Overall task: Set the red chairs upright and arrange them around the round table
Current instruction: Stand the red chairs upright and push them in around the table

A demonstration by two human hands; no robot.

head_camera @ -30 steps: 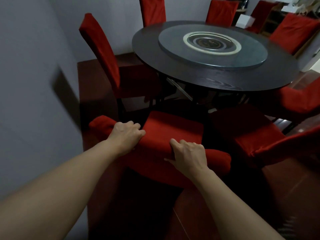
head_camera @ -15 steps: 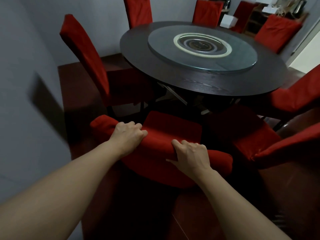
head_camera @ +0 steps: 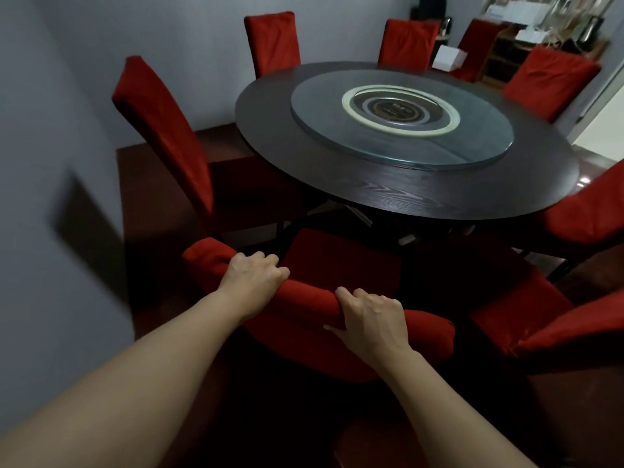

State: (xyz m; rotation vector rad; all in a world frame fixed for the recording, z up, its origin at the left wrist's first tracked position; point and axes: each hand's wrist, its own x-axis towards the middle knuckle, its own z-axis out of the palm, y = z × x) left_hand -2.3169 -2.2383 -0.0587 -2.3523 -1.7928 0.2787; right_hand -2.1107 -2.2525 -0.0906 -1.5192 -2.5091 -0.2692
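A red chair [head_camera: 341,265] stands right in front of me, its seat pointing under the dark round table [head_camera: 388,194]. My left hand [head_camera: 253,276] grips the top of its backrest on the left. My right hand [head_camera: 369,320] grips the same top edge further right. Both sets of fingers curl over the padded edge. Several more red chairs stand upright around the table, one at the left [head_camera: 162,130], others at the back [head_camera: 271,42] and right [head_camera: 553,81].
A glass turntable [head_camera: 337,130] sits in the middle of the table. A grey wall [head_camera: 50,163] runs close along my left. Another red chair [head_camera: 526,319] stands close on the right. A shelf with white boxes [head_camera: 449,57] is at the back right.
Both hands keep their grip on the backrest top. The view has shifted, so the table and chairs now appear further right and the chair sits a little closer to the table.
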